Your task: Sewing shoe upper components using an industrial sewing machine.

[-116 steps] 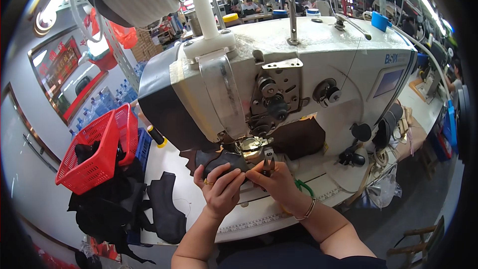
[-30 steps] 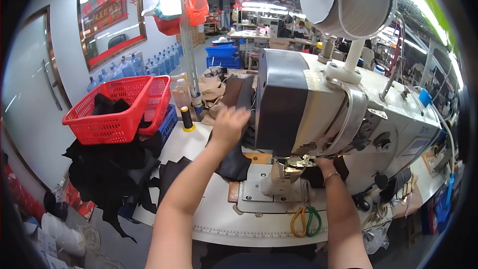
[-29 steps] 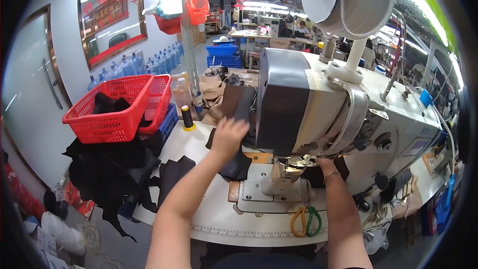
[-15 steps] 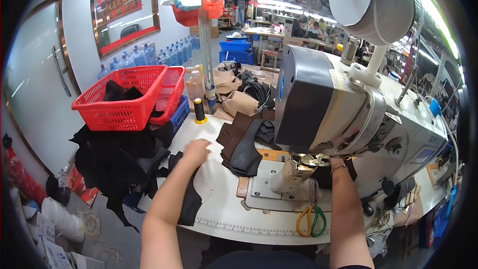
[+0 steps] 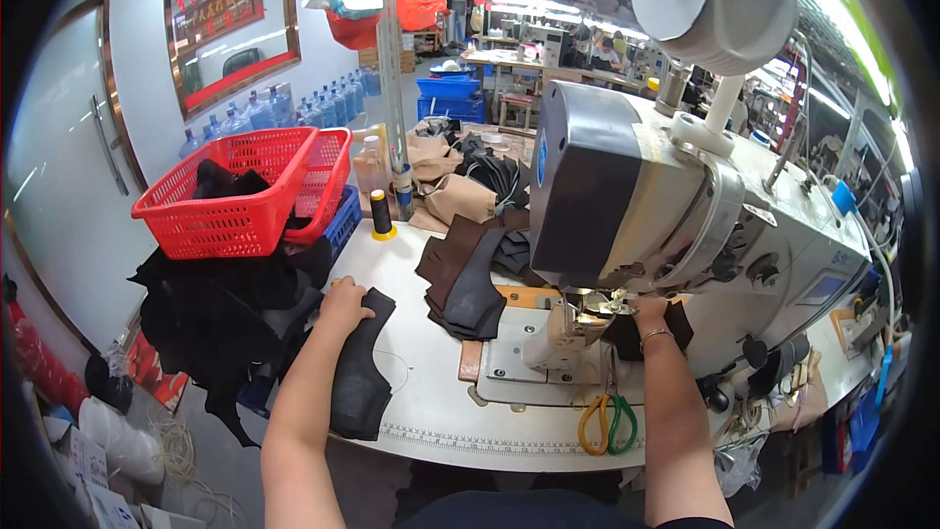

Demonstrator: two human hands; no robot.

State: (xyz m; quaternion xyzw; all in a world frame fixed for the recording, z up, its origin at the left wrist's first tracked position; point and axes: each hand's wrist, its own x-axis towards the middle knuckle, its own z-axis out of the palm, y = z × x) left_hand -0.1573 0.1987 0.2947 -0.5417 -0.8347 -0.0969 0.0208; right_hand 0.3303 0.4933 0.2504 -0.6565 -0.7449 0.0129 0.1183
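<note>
My left hand rests on a stack of dark leather pieces lying at the left edge of the white sewing table, fingers closing on the top piece. My right hand is at the needle area of the grey industrial sewing machine, holding a dark brown leather piece there. A pile of brown and black cut pieces lies between my hands, left of the machine.
Red plastic baskets stand at the table's left with black material heaped below. A black thread spool stands at the back. Yellow and green scissors lie at the front edge. Tan pieces and blue crates sit beyond.
My left hand drew back from the pile beside the machine and came down onto the dark pieces at the table's left edge. My view turned left from the needle area.
</note>
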